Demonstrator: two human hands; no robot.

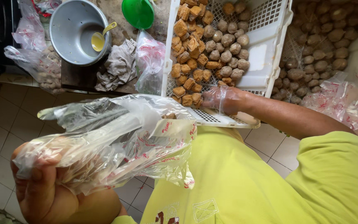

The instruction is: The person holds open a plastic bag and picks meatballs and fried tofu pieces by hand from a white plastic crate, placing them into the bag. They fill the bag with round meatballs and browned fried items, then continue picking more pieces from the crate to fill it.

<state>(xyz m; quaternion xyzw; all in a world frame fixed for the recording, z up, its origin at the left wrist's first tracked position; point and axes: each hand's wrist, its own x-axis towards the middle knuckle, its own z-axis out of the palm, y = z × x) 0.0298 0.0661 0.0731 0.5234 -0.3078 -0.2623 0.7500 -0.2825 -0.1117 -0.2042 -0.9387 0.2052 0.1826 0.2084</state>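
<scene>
- Left hand [48, 188]: low in the view, near the camera; its fingers are closed around the gathered mouth of a clear plastic bag [117, 137] with red print, held open in the air above the tiled floor [5, 124].
- Bag: thin, soft film, crumpled and light; judged slippery and easy to tear, so best held by the bunched rim, as here, with the mouth kept wide.
- Right hand [224, 99]: wears a clear plastic glove and reaches into the near edge of a white slotted crate [270, 62]; its fingers are curled down among the food, but whether they are clamped on a piece cannot be told.
- Crate contents: tan tofu cubes [189, 49] on the left, grey-brown round balls [228, 45] on the right, touching in one heap. The cubes look puffy and light, likely to crush if squeezed; the balls look firmer and apt to roll.
- Second crate [320, 45]: further right, holding more balls, with another printed bag [336, 101] lying beside it.
- Table [117, 20]: carries a grey metal bowl [75, 25] with a yellow spoon [100, 39], a green funnel [138, 12], a grey rag [119, 66] and a filled bag [42, 66] at its left edge.
- The person wears a yellow-green shirt [245, 186].
</scene>
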